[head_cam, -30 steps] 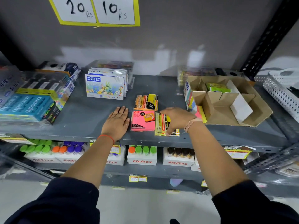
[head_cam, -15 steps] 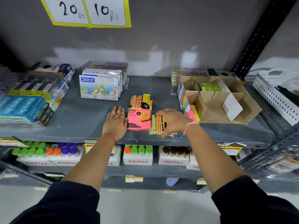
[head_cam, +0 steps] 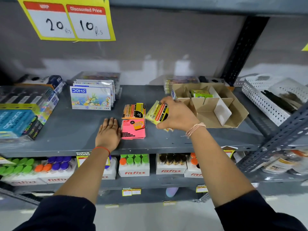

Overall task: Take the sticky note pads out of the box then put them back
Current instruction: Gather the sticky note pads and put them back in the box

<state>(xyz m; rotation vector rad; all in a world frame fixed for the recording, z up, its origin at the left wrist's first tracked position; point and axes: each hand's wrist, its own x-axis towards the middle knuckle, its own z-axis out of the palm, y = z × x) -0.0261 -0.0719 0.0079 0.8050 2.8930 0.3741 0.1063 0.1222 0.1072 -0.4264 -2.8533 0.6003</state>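
My right hand [head_cam: 178, 115] grips a yellow sticky note pad [head_cam: 156, 113], tilted and lifted off the grey shelf [head_cam: 75, 129], just left of the open cardboard box [head_cam: 233, 105]. A pink sticky note pad [head_cam: 133, 129] lies flat on the shelf, with an orange sticky note pad [head_cam: 133, 110] right behind it. My left hand [head_cam: 109, 133] rests flat on the shelf, fingers together, touching the pink pad's left edge. A green pad [head_cam: 200, 93] stands in the box's back compartment behind cardboard dividers.
DOMS colour packs [head_cam: 90, 97] stand at the back left; apsara boxes [head_cam: 18, 120] fill the far left. A white perforated basket [head_cam: 266, 100] sits right of the box. Fitfizz bottle cartons [head_cam: 134, 165] line the lower shelf. A price sign [head_cam: 66, 19] hangs above.
My right hand has closed on the yellow pad and lifted it off the shelf, up and to the right toward the box. My left hand stays flat beside the pink pad.
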